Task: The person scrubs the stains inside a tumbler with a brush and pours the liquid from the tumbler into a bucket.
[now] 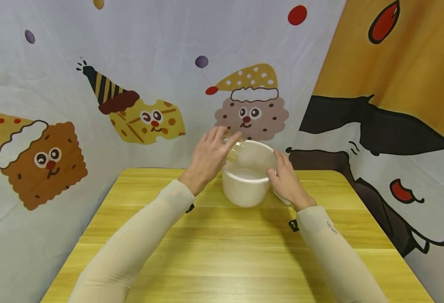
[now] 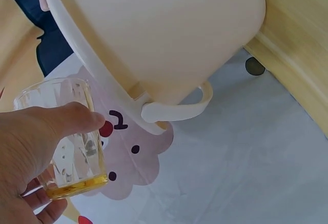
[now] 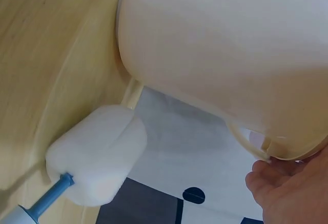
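My left hand (image 1: 209,155) grips a clear drinking glass (image 2: 97,155) between thumb and fingers; in the head view the glass (image 1: 235,150) is at the left rim of a white plastic bucket (image 1: 244,192). Amber tint shows at the glass's base in the left wrist view. My right hand (image 1: 289,182) holds the bucket's right rim, its fingers hooked over the edge near the handle (image 3: 248,143). Another handle (image 2: 177,112) sticks out on the side near the glass. Whether the bucket contains liquid, I cannot tell.
A white sponge brush (image 3: 97,155) with a blue and white stem lies on the wooden table (image 1: 240,252), right of the bucket and mostly behind my right hand in the head view. A cartoon-printed cloth (image 1: 161,54) hangs right behind the table's far edge.
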Tool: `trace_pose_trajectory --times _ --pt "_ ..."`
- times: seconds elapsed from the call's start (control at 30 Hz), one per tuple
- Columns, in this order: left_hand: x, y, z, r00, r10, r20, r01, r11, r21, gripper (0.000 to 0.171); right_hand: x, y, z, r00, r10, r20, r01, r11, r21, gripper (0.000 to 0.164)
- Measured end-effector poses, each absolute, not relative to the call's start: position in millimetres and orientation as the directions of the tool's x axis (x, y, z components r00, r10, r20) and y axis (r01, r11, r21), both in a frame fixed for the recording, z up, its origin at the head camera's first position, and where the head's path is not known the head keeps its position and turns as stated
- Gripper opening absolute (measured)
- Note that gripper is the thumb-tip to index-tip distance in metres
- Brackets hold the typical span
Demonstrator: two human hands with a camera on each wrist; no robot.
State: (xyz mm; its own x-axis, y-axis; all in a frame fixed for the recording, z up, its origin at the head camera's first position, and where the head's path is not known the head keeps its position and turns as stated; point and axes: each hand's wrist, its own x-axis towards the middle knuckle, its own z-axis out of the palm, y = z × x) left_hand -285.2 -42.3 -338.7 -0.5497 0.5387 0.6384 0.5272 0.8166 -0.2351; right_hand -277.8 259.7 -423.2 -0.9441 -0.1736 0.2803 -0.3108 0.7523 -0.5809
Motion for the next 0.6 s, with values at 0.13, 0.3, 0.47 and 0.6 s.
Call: trace_pose_trajectory --times 0.13,0.3,0.47,0.6 --pt "-283 -45 -340 -0.550 0.528 0.647 0.538 0.817 -0.209 0.076 -278 260 -421 -0.941 -0.184 0.285 -0.318 0.773 -0.549 0.081" --pt "-281 -48 -341 -0.553 0.506 0.662 0.547 0.820 -0.169 0.080 -277 261 -420 -0.936 -0.196 0.292 -0.325 0.801 -0.503 0.080" --pt "-277 -52 -341 -0.583 0.482 0.654 0.551 0.826 -0.118 0.085 -277 261 -419 -0.929 -0.209 0.305 -0.335 0.822 -0.461 0.080" --pt "-275 -56 -341 -0.606 0.466 0.645 0.556 0.828 -0.075 0.088 -278 261 -418 -0.926 -0.213 0.311 -0.338 0.836 -0.432 0.080"
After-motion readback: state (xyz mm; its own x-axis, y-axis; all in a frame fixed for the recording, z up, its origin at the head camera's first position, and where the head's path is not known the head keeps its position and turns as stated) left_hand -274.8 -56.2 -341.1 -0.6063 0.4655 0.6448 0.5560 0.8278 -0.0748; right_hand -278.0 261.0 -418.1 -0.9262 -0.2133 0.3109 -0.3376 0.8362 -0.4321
